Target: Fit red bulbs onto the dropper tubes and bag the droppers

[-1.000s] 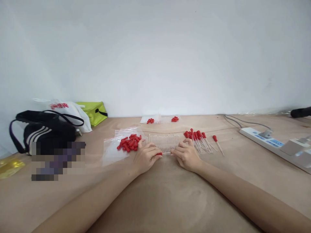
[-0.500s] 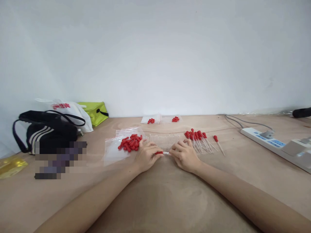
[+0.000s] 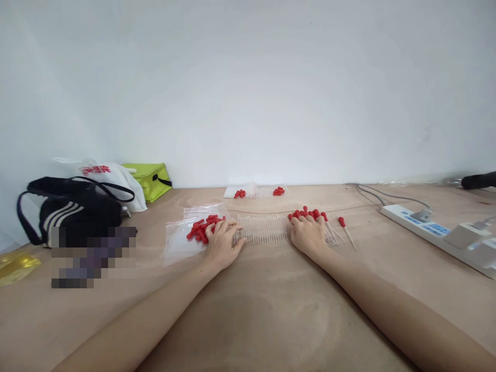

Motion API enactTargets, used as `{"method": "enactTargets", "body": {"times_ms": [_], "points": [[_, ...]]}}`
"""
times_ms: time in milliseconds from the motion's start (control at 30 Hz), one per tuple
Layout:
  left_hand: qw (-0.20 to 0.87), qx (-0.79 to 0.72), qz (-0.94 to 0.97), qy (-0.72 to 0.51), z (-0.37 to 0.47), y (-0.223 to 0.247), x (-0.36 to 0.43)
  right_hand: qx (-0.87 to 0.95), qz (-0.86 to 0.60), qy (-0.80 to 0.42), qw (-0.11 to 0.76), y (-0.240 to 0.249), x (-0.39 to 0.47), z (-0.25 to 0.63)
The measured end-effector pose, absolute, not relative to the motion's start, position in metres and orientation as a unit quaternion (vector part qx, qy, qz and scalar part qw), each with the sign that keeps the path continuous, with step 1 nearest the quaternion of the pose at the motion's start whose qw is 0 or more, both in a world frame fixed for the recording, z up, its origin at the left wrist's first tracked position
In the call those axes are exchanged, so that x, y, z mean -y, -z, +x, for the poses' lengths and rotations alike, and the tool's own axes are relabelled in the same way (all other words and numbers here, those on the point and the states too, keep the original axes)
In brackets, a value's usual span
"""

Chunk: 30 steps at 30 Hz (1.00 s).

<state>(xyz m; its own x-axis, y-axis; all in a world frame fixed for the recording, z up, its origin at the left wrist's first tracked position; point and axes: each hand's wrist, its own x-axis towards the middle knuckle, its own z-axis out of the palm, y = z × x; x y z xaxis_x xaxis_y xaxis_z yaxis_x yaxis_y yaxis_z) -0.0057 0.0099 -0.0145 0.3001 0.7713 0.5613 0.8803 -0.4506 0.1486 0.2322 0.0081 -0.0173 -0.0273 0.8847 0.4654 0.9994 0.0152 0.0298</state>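
My left hand (image 3: 225,244) hovers or rests between the pile of red rubber bulbs (image 3: 199,231) and the row of clear glass tubes (image 3: 263,229), fingers apart and nothing seen in them. My right hand (image 3: 309,236) is at the pile of red-capped droppers (image 3: 324,216), its fingers curled down over them. A red bulb shows at the left edge of that hand, seemingly of a dropper in its fingers; the fingertips are hidden. One more dropper (image 3: 347,232) lies apart to the right.
Clear zip bags (image 3: 178,245) lie under the bulbs. At the back are small bags with bulbs (image 3: 240,194). A black bag (image 3: 77,212), a white plastic bag (image 3: 129,188) and a green box bag (image 3: 151,181) stand left. A power strip (image 3: 413,219) lies right.
My hands have parted from the middle, where they held a red bulb and a glass tube together. The right one moved onto the droppers, the left one toward the bulbs, its fingers opened.
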Motion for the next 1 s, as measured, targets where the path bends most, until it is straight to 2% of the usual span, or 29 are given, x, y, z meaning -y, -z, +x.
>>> {"method": "enactTargets", "body": {"times_ms": [300,400,700,833,1000], "points": [[0.112,0.618,-0.73,0.269,-0.021,-0.007,-0.027,0.677,-0.712,0.112,0.151,0.01,-0.013,0.223],[0.1,0.649,-0.716,0.239,-0.037,-0.017,-0.04,0.66,-0.736,0.089,0.123,0.006,-0.019,0.219],[0.101,0.576,-0.792,0.175,-0.054,-0.019,-0.048,0.65,-0.755,0.047,0.07,0.0,-0.031,0.21],[0.099,0.558,-0.807,0.166,-0.048,-0.016,-0.048,0.655,-0.745,0.08,0.092,0.004,-0.028,0.209],[0.11,0.556,-0.81,0.15,-0.046,-0.011,-0.047,0.691,-0.68,0.169,0.177,0.013,-0.005,0.215]]}}
